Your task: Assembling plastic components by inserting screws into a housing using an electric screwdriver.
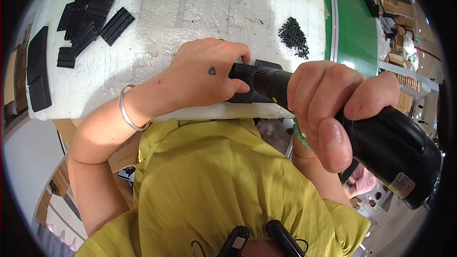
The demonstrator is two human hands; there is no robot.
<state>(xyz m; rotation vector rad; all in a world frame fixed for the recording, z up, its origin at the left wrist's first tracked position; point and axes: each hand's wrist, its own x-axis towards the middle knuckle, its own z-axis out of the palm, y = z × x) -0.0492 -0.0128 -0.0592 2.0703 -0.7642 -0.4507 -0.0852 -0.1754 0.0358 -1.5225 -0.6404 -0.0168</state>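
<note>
My right hand (pixel 333 107) is wrapped round a black electric screwdriver (pixel 395 150), which lies tilted with its front end (pixel 272 82) toward the left. That end comes down over a black plastic part (pixel 267 64) near the table's front edge. My left hand (pixel 207 71) is closed on the same part, thumb and forefinger curled close to the screwdriver's nose. The palm and the screwdriver hide most of the part, and the tip itself cannot be made out. To the right, a small heap of black screws (pixel 293 37) lies on the white-covered table (pixel 157 28).
At the far left is a loose stack of black ribbed plates (pixel 85 19). A long black panel (pixel 38 69) lies along the table's left edge. Beyond the right edge runs a green surface (pixel 352 38) with a metal rail. Someone in pink (pixel 364 179) is at the lower right.
</note>
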